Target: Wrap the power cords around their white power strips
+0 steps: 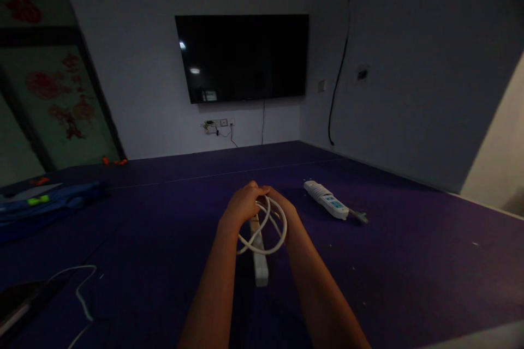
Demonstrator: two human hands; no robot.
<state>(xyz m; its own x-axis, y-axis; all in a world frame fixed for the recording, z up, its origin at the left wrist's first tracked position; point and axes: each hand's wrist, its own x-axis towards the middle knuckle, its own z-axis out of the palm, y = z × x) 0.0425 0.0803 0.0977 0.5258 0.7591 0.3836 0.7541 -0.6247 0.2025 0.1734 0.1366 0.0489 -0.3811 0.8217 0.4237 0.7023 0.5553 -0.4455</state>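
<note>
Cord loops (268, 252) block the strip (261, 269); leftward is passable.

Light is dim, with glare spots on the television (245, 54).

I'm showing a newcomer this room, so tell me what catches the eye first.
Probably the left hand and right hand, meeting at a looped white cable over a white power strip, below centre. Next comes the black television on the far wall, then a second power strip right of the hands.
</note>
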